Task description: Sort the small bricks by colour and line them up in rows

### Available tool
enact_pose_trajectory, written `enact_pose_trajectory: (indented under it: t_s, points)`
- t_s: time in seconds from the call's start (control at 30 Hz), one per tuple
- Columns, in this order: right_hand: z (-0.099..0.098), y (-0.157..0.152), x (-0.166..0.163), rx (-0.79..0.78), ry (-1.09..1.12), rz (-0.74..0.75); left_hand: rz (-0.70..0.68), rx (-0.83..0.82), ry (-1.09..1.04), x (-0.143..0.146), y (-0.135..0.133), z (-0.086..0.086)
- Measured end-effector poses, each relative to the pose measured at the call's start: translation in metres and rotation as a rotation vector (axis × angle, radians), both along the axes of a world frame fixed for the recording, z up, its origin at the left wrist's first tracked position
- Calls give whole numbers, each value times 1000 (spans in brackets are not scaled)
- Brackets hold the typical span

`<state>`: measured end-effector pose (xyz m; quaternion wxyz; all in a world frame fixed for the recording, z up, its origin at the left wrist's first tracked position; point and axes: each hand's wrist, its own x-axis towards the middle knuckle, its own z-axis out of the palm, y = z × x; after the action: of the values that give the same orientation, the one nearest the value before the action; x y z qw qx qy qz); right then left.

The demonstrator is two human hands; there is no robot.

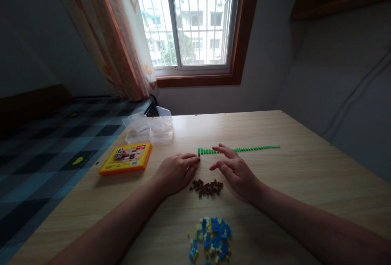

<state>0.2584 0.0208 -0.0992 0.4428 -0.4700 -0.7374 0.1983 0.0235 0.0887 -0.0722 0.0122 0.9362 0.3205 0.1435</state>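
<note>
A long row of small green bricks (256,148) runs across the wooden table (305,175). My left hand (175,171) rests on the table with its fingers drawn together, fingertips touching the row's left end; anything pinched there is too small to see. My right hand (233,169) lies just right of it, fingers stretched out and slightly apart, index fingertip over the row. A small pile of dark brown bricks (207,187) sits between and just in front of the two hands. Nearer to me lies a pile of blue, yellow and white bricks (210,238).
A flat orange-yellow box (126,157) lies at the table's left edge. Behind it stand clear plastic containers (149,127). A bed with a checked cover (45,146) is to the left, a window and curtain beyond the table, a grey wall on the right.
</note>
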Motion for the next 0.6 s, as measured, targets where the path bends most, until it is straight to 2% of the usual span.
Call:
enact_pose_trajectory:
  t_s: [0.6]
  points:
    - [0, 0, 2, 18, -12, 4, 1, -11, 0, 0, 2, -1]
